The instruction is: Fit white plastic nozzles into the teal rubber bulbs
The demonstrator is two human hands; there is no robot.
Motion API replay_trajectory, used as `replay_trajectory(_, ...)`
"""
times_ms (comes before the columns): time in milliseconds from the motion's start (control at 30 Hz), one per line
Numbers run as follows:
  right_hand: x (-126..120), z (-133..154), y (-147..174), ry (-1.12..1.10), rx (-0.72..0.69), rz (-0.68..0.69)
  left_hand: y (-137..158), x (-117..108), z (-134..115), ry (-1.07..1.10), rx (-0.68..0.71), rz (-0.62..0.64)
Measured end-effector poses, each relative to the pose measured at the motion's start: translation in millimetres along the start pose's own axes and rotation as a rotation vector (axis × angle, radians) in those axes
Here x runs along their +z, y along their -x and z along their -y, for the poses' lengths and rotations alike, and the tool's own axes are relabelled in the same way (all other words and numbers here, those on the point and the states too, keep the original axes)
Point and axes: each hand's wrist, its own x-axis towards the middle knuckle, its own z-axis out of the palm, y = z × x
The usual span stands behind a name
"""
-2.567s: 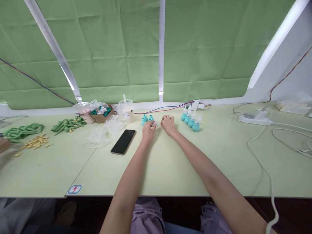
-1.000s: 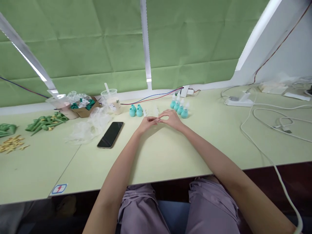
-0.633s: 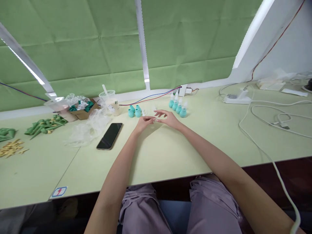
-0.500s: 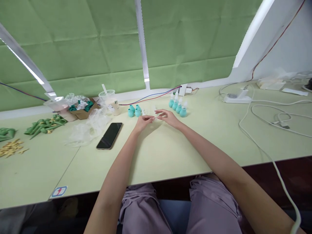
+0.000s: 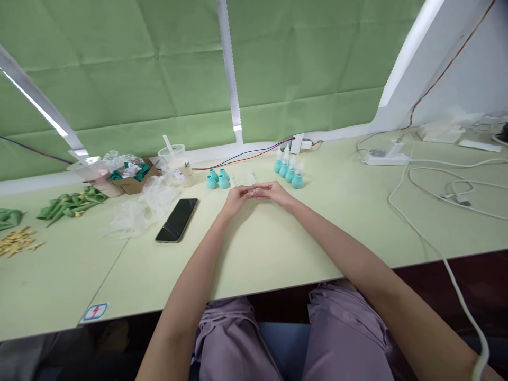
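My left hand and my right hand meet above the table, fingertips together. Between them is a small whitish, clear piece, mostly covered by the fingers; its kind I cannot make out. Just behind the hands lie small translucent white pieces. To the left of these stand several turquoise bulb-shaped bodies with open tops. Beyond my right hand, several turquoise bulbs stand in a row, each topped with a white pointed nozzle.
A black phone lies left of my arm. Behind it are a crumpled clear bag, a drink cup with straw and a cardboard box. Green pieces lie far left. A power strip and white cables occupy the right.
My right hand's fingers have come down and closed against the left fingertips, covering more of the small piece. The bulbs stand as before; the view has shifted slightly.
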Motion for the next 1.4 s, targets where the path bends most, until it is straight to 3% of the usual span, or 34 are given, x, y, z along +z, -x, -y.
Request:
replay_trajectory(100, -2, 1, 0, -0.012, 0.005, -0.011, -1, 3, 2, -0.012, -0.002, 0.006)
replay_trajectory(200, 0, 3, 0, -0.004, -0.004, -0.018, -1, 6, 2, -0.128, 0.009, -0.093)
replay_trajectory(367, 4, 0, -2, 0.036, -0.095, -0.084, 0, 10, 1, -0.39, 0.189, -0.231)
replay_trajectory(533, 4, -2, -6, 0.049, -0.158, -0.125, 2, 3, -1, -0.452, 0.3, -0.31)
replay_trajectory(700, -8, 2, -11, 0.077, -0.161, -0.189, 4, -15, -1, -0.46, 0.208, -0.448)
replay_trajectory(867, -20, 3, -16, 0.078, -0.311, -0.252, 6, -34, 7, -0.438, 0.103, -0.621)
replay_trajectory(1100, -29, 6, -15, 0.123, -0.319, -0.32, 6, -39, 13, -0.4, 0.064, -0.673)
replay_trajectory(1267, -30, 4, -13, 0.445, -0.256, -0.19, 5, -38, 16, -0.411, 0.056, -0.662)
replay_trajectory(1400, -29, -1, -12, 0.857, -0.375, -0.19, 4, -40, 21, -0.439, 0.041, -0.634)
